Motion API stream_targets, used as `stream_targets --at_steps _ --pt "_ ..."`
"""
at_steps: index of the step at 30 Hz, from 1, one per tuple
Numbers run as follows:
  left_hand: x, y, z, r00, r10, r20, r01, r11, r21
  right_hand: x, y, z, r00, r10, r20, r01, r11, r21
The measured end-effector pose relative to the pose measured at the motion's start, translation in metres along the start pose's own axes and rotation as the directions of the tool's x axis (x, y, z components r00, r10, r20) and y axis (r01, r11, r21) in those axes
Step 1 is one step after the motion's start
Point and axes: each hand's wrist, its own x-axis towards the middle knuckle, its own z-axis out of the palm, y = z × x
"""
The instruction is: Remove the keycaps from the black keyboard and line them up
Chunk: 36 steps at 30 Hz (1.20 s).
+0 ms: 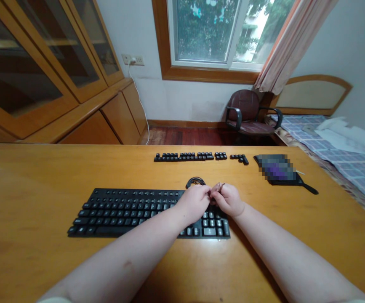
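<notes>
On the desk (pixel 27 189), the keyboard (pixel 106 212) has its lower keys on; loose keys (pixel 184 157) already sit lined up beyond it. Left hand (pixel 195 203) and right hand (pixel 229 200) curl over its right end, holding what I can't tell.

Premises: a private home, evidently a bedroom doubling as a study. Sleeping use is shown by a bed with a blue-and-white checked cover (pixel 337 158) and a pale headboard with an arched wooden frame (pixel 310 96). Domestic fittings noted: a pink fabric curtain (pixel 291 50), glass-fronted orange-brown wooden cabinets (pixel 67 102), and reddish-brown floorboards (pixel 187 136). Study use is indicated by a maroon padded armchair (pixel 244 107) and a black rectangular keyboard (pixel 115 213) on a glossy yellow-brown wooden table (pixel 33 185).
</notes>
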Motion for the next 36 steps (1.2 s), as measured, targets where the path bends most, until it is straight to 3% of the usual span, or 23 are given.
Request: stream_targets --at_steps 16,20,22,25,28,32,34,36 --pt "0.000 0.003 0.003 0.999 -0.035 -0.003 0.035 0.994 0.102 0.000 0.003 0.005 0.976 0.210 -0.055 -0.210 0.978 0.003" --pt "-0.003 0.012 0.001 0.997 0.048 0.059 -0.058 0.983 0.177 -0.003 0.007 0.006 0.886 0.440 -0.145 -0.406 0.888 0.217" --pt "-0.005 0.014 0.000 0.995 0.077 0.062 -0.089 0.975 0.206 -0.004 0.008 0.004 0.862 0.485 -0.148 -0.440 0.861 0.256" --pt "-0.006 0.013 0.002 0.997 0.070 0.030 -0.075 0.981 0.179 -0.006 0.007 0.001 0.888 0.437 -0.141 -0.401 0.887 0.229" --pt "-0.004 0.007 0.003 0.999 0.013 -0.041 -0.013 1.000 0.006 -0.005 0.005 -0.001 0.938 0.327 -0.114 -0.306 0.937 0.166" --pt "-0.001 0.001 0.001 0.980 -0.096 -0.172 0.064 0.981 -0.184 0.000 0.001 0.000 0.965 0.261 0.029 -0.262 0.962 0.076" --pt "-0.002 0.004 -0.002 0.978 -0.111 -0.177 0.088 0.987 -0.133 0.004 -0.001 0.001 0.959 0.264 0.099 -0.269 0.962 0.041" --pt "-0.006 0.009 -0.005 0.982 -0.123 -0.146 0.131 0.990 0.048 0.006 -0.002 0.001 0.965 0.216 0.147 -0.219 0.976 0.000"
